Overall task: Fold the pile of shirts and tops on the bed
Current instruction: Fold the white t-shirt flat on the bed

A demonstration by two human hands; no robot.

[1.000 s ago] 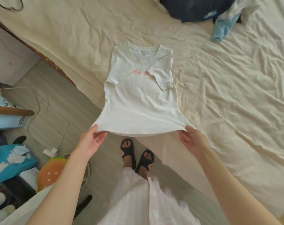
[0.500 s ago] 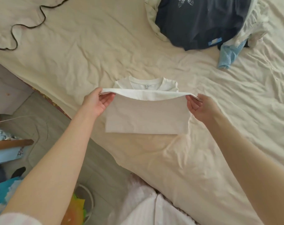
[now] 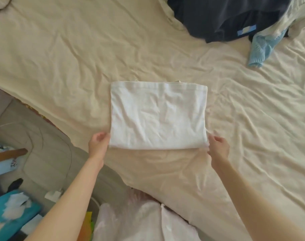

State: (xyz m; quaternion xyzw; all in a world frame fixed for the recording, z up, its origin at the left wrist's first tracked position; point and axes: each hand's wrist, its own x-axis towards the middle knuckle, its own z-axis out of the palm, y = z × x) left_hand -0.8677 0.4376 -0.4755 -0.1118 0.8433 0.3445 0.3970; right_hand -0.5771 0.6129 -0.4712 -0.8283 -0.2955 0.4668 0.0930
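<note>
Left hand (image 3: 98,144) at the near left corner of a folded white cotton T-shirt (image 3: 157,117), fingers curled at the fabric edge, seemingly pinching the fold; right hand (image 3: 218,146) at the near right corner, fingers bent and touching the cloth, though whether pinched on it or only resting against it cannot be told. Both hands level with the near fold line, thumbs toward the middle.

Shirt lying flat as a rectangle, doubled over bottom to top, close to the near edge of the cream wrinkled bed sheet (image 3: 61,66), roughly midway along that edge. Step in hand, by the look of it: finishing the crosswise fold of this one top. Next move likely calling for either a further fold side to side or a lift by both near corners to set it aside, keeping the layers aligned.

Still unfolded at the far right corner of the bed: a heap with a dark navy shirt (image 3: 226,16) and a light blue knitted top (image 3: 259,47). Most of the pile apparently remaining.
</note>
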